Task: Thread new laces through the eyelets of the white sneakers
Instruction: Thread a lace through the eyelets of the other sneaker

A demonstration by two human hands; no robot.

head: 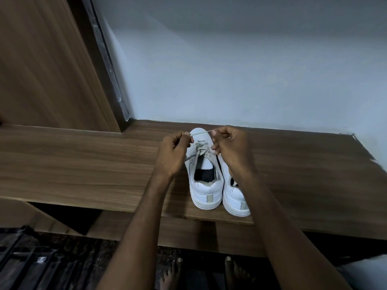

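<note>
Two white sneakers stand side by side at the centre of the frame on a wooden worktop (83, 164), heels toward the camera. The left sneaker (204, 174) is partly laced; the right sneaker (234, 197) is largely hidden behind the right forearm. Above the left sneaker's toe, a pale lace (202, 133) is stretched taut between both hands: the left hand (173, 152) pinches one end with curled fingers, the right hand (230, 146) pinches the other. A pale wall (251, 70) fills the upper right, a wooden panel (41, 59) the upper left
</note>
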